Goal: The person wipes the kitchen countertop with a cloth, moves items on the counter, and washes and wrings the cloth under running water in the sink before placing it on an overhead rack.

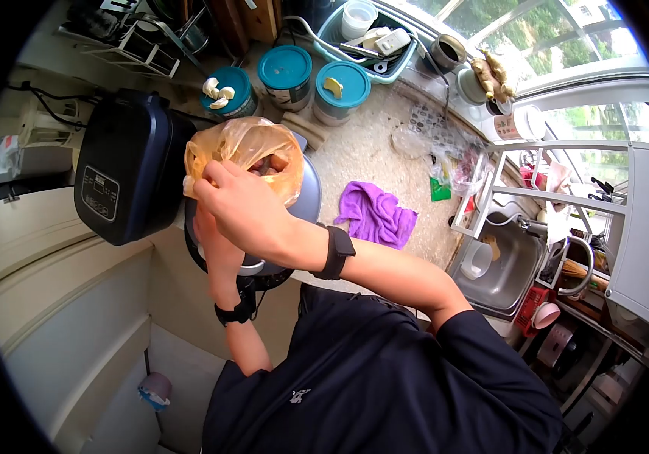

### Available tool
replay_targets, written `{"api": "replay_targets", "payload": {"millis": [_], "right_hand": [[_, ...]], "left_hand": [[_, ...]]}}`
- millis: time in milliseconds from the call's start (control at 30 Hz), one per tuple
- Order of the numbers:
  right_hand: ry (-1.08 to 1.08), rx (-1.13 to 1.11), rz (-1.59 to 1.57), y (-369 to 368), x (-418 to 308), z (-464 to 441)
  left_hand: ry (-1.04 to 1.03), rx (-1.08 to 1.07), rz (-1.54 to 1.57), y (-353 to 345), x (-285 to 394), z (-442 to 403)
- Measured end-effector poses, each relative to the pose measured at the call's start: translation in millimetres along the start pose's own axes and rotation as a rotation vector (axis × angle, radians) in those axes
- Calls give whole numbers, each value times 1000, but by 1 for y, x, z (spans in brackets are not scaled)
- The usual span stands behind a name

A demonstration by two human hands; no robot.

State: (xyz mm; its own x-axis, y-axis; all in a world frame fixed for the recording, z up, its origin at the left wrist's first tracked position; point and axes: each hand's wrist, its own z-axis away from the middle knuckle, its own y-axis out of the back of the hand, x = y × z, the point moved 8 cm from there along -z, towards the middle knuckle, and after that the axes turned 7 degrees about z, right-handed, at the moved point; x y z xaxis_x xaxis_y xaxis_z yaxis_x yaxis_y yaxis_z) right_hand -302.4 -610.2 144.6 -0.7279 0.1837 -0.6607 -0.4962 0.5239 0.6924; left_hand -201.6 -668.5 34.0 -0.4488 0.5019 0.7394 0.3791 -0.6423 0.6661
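Note:
A translucent orange plastic bag (222, 140) stands open-mouthed, with several brown, rounded pieces (270, 164) showing inside. My right hand (242, 204) crosses over the left, its fingers closed on the near edge of the bag. Below it, my left hand (214, 238) reaches up against the bag's near left side; its fingers are hidden behind the right hand and the bag. Under the bag and hands is a round grey-and-black appliance (308, 198), mostly covered. Both wrists wear black straps.
A black rice cooker (124, 166) stands left of the bag. Behind are teal-lidded tubs (285, 66), one topped with garlic cloves (221, 94). A purple cloth (376, 214) lies on the counter (362, 155). Farther right are a sink (502, 284) and a white rack (559, 194).

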Motion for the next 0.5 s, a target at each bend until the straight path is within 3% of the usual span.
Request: {"api": "replay_targets", "payload": {"millis": [167,300,500], "right_hand": [[46,170,-238,39,-21,-31],[92,59,-252,44,-52,-38],[129,66,-266,42,-72,-37]], "left_hand": [[37,-16,118,-1,20,0],[-5,28,81,-2,26,10],[-34,77,64,-9,28,24]]}}
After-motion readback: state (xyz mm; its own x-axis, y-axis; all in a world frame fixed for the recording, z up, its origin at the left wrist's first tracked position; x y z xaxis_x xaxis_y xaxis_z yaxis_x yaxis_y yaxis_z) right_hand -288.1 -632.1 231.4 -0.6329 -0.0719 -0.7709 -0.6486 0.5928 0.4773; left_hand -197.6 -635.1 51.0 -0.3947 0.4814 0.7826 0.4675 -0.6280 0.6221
